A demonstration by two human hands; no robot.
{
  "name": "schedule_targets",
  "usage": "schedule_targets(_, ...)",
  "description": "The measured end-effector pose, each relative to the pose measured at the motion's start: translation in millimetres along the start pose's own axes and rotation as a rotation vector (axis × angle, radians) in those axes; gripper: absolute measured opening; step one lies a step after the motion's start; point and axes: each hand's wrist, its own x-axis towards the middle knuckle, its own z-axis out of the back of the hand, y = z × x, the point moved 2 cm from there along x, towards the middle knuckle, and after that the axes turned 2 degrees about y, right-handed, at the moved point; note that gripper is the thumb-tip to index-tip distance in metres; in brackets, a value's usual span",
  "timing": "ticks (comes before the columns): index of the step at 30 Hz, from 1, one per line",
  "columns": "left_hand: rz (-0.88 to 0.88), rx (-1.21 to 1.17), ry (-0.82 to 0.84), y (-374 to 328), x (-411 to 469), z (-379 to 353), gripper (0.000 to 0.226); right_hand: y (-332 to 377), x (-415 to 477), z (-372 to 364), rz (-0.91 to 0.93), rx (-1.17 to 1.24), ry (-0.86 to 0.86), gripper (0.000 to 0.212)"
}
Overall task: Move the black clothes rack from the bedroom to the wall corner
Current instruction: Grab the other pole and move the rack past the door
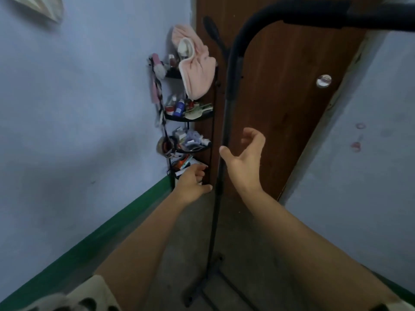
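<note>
The black clothes rack point(219, 180) stands upright on the grey floor in front of me; its thin pole rises from feet at the bottom and bends into a thick top bar at the upper right. My right hand point(244, 160) is just right of the pole, fingers spread, palm turned towards it, holding nothing. To the left of the pole and lower, my left hand point(193, 181) hangs with loosely curled fingers, also free of the pole. Neither hand grips the rack.
A black corner shelf point(190, 117) crowded with bottles and a pink towel point(195, 70) fills the corner between the blue wall and the brown door point(280, 104). A green skirting point(89, 241) runs along the left wall. A pale object point(89, 297) lies at the bottom left.
</note>
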Motion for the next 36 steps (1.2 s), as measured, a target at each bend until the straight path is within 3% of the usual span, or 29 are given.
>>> schedule_targets(6, -0.019, 0.036, 0.338, 11.9, 71.2, -6.1, 0.082, -13.2, 27.8, -25.9, -0.032, 0.018, 0.003, 0.058)
schedule_targets(9, -0.090, 0.081, 0.637, 8.7, 101.7, -14.8, 0.088, -18.6, 34.4, -35.0, -0.005, 0.031, -0.099, 0.050)
schedule_targets(14, -0.223, 0.058, 1.092, 2.7, 125.5, -21.0, 0.055, -17.7, 38.0, -56.7, -0.058, -0.021, -0.236, 0.028)
schedule_targets(20, -0.309, 0.198, 1.244, 4.2, 126.6, -28.8, 0.045, -7.7, 39.8, -82.3, -0.210, -0.017, -0.530, 0.016)
schedule_targets(28, -0.318, 0.238, 1.357, 6.2, 136.0, -42.0, 0.044, -7.4, 48.0, -90.5, -0.277, 0.069, -0.738, 0.048)
schedule_targets(32, -0.316, 0.181, 1.481, 10.0, 137.1, -45.6, 0.021, -9.2, 50.5, -93.3, -0.295, 0.049, -0.878, 0.044)
schedule_targets(36, -0.341, 0.152, 1.543, 11.1, 143.3, -48.5, 0.036, -12.3, 51.7, -98.4, -0.312, 0.020, -0.990, 0.037)
